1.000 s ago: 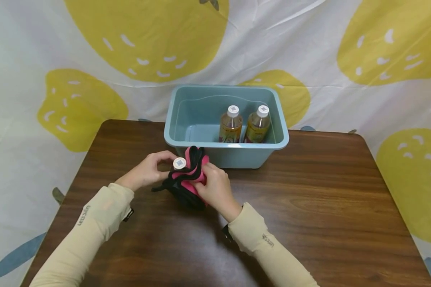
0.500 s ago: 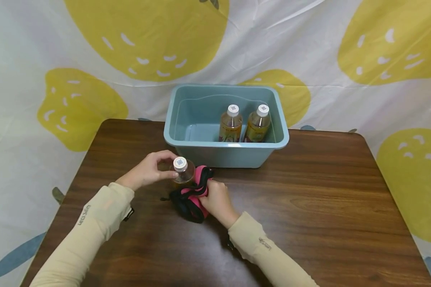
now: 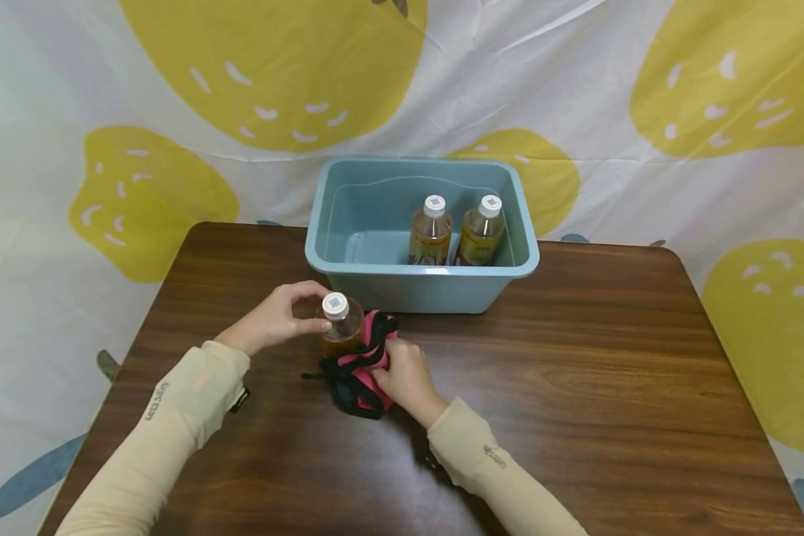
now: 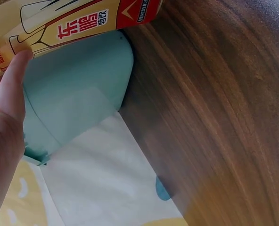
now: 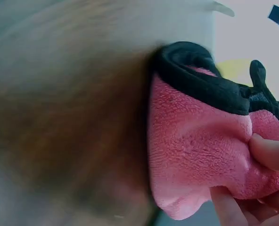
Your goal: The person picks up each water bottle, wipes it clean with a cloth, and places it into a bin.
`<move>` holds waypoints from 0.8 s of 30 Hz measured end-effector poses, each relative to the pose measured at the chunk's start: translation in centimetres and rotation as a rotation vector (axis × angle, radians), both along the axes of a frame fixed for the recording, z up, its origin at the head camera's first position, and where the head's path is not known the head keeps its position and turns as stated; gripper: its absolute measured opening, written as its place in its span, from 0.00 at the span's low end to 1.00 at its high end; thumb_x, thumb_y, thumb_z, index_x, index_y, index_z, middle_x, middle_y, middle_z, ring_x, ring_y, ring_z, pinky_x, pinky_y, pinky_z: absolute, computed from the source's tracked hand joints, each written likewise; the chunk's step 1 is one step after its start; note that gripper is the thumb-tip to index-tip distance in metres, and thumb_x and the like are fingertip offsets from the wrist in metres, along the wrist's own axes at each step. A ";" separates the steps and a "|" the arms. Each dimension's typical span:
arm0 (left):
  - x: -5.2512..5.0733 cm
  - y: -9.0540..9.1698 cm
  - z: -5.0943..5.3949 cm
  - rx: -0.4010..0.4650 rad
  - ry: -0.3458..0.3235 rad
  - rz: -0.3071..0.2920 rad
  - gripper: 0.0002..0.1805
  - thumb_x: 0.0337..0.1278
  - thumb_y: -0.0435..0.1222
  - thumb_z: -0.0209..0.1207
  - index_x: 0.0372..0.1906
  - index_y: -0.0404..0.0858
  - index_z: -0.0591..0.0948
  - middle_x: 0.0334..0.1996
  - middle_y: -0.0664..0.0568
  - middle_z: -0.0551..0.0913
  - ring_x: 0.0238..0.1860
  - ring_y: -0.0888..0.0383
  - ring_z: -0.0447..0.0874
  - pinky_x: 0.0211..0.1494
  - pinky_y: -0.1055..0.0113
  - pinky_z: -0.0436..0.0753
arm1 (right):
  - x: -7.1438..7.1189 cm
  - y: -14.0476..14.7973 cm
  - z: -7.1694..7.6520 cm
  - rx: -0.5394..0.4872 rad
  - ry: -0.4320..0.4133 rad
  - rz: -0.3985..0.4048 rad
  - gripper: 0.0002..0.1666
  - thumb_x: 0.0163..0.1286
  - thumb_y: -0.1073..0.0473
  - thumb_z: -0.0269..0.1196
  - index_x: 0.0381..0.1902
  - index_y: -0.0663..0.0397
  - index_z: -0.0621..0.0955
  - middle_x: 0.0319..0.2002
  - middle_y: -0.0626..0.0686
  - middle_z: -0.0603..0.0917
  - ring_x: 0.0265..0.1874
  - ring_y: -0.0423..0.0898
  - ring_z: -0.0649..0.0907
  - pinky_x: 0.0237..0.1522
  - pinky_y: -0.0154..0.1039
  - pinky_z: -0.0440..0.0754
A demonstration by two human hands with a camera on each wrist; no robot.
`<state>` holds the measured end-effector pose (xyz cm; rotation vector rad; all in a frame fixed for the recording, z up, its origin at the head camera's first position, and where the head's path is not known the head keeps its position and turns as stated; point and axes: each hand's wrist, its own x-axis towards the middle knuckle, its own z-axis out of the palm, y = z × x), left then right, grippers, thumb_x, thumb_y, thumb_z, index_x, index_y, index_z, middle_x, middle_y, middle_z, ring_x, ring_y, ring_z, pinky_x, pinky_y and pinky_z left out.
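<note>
My left hand (image 3: pixel 275 318) holds a plastic drink bottle (image 3: pixel 345 326) with a white cap. The bottle stands upright on the table just in front of the blue bin. In the left wrist view its label (image 4: pixel 83 26) is yellow and red with printed characters. My right hand (image 3: pixel 407 378) grips a bunched pink cloth (image 3: pixel 368 361) with black edging. The cloth lies against the bottle's near right side and hides its lower part. In the right wrist view, thumb and fingers pinch the fluffy pink cloth (image 5: pixel 196 146).
A blue plastic bin (image 3: pixel 422 292) stands at the table's back edge. Inside it on the right are two capped bottles, a left one (image 3: pixel 431 234) and a right one (image 3: pixel 480 234). The brown wooden table (image 3: pixel 610 387) meets a lemon-print curtain (image 3: pixel 603 89) behind.
The cloth, earlier higher and covering most of the bottle, has moved down and towards me with my right hand. The bottle's shoulder now shows. My left hand stays in place.
</note>
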<state>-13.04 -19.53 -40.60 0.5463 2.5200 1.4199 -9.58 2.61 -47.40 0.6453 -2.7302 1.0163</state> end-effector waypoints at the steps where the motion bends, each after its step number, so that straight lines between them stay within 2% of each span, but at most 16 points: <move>1: 0.0 0.0 0.0 0.003 0.003 -0.002 0.19 0.41 0.29 0.67 0.42 0.31 0.78 0.40 0.44 0.80 0.46 0.50 0.74 0.57 0.50 0.68 | 0.0 0.0 0.4 -0.013 0.025 0.006 0.08 0.42 0.64 0.68 0.19 0.53 0.77 0.19 0.49 0.79 0.19 0.47 0.79 0.22 0.42 0.75; 6: -0.2 -0.1 -0.1 0.011 0.019 -0.007 0.18 0.40 0.29 0.67 0.42 0.31 0.78 0.39 0.43 0.80 0.45 0.50 0.75 0.56 0.50 0.69 | -0.3 -0.1 2.7 -0.094 0.165 0.027 0.07 0.45 0.64 0.67 0.24 0.55 0.78 0.23 0.50 0.78 0.20 0.44 0.76 0.24 0.42 0.75; 9: -0.2 -0.1 -0.2 0.009 0.019 -0.006 0.19 0.40 0.28 0.68 0.42 0.31 0.78 0.38 0.43 0.80 0.45 0.50 0.75 0.56 0.48 0.69 | -0.6 -0.2 4.1 -0.106 0.198 0.043 0.08 0.47 0.63 0.67 0.28 0.55 0.80 0.27 0.50 0.79 0.21 0.44 0.76 0.24 0.42 0.75; 13: -0.3 -0.4 -0.1 0.005 0.018 -0.008 0.18 0.41 0.27 0.66 0.42 0.31 0.78 0.39 0.43 0.80 0.44 0.50 0.75 0.56 0.49 0.69 | -0.9 -0.5 5.8 -0.087 0.177 0.071 0.12 0.50 0.59 0.68 0.34 0.54 0.81 0.31 0.50 0.79 0.25 0.45 0.78 0.28 0.41 0.78; 17: -0.3 -0.6 -0.2 0.003 0.007 -0.007 0.17 0.43 0.27 0.64 0.43 0.32 0.79 0.40 0.44 0.81 0.45 0.50 0.75 0.56 0.51 0.69 | -1.2 -1.0 7.0 -0.048 0.156 0.089 0.11 0.52 0.57 0.67 0.34 0.54 0.81 0.29 0.50 0.77 0.24 0.44 0.78 0.27 0.39 0.77; 20: -0.3 -0.8 -0.2 0.010 0.005 -0.004 0.17 0.43 0.28 0.65 0.43 0.33 0.79 0.39 0.44 0.81 0.44 0.51 0.75 0.56 0.52 0.69 | -1.4 -1.3 7.1 -0.031 0.154 0.096 0.09 0.53 0.58 0.67 0.31 0.55 0.81 0.27 0.50 0.76 0.23 0.44 0.77 0.26 0.38 0.76; 24: -0.2 -0.9 -0.2 0.020 0.020 -0.001 0.16 0.43 0.27 0.64 0.42 0.31 0.79 0.39 0.44 0.81 0.44 0.52 0.75 0.56 0.53 0.70 | -1.3 -1.4 6.7 -0.059 0.133 0.092 0.09 0.52 0.59 0.68 0.31 0.55 0.81 0.26 0.50 0.77 0.23 0.44 0.77 0.26 0.38 0.76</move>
